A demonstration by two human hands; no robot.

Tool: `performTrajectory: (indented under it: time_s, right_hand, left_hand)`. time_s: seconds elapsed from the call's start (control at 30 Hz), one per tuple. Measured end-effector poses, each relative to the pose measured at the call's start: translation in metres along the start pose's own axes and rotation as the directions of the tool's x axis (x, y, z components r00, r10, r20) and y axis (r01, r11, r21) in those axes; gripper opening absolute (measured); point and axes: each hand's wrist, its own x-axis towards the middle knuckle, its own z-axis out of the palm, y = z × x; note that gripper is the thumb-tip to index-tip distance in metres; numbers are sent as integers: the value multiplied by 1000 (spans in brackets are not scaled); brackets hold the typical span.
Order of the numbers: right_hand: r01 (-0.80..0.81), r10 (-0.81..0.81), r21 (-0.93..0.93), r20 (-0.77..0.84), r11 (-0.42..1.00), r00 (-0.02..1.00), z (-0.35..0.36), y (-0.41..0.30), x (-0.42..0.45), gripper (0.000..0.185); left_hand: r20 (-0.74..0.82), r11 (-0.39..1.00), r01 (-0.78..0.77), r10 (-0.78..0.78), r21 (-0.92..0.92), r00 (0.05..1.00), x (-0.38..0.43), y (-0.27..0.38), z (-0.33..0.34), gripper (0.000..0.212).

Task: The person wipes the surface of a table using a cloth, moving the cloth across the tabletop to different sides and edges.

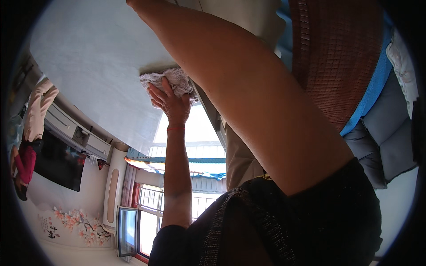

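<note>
My left hand (173,103) lies palm down on a crumpled, pale greyish-purple cloth (178,79), with its fingers spread and pressing on it. A thin red cord circles that wrist. Under the cloth is a glossy light grey tabletop (100,50), close to its near edge, where bright window light reflects. My bare right arm crosses the view towards the top left, over the tabletop. Its hand is out of view past the top edge; only about the wrist shows there.
A seat with a brown woven mat (336,60) and blue cover (369,96) stands right, near dark grey cushions (386,133). At left, another person (36,113) in pink trousers stands near a television (60,159) and white cabinet (60,119). An open window (128,231) is lower left.
</note>
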Motion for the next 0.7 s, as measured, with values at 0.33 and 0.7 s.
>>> performTrajectory:
  time_s: [0.33, 0.7]
  right_hand:
    - [-310, 188, -346, -342, 886, 921, 32, 61, -49, 95]
    - [-190, 178, -129, -98, 973, 979, 8, 109, -112, 92]
  left_hand:
    - [37, 998, 18, -15, -57, 999, -1, 5, -2, 87]
    - [-137, 996, -6, -6, -85, 991, -36, -1, 19, 83]
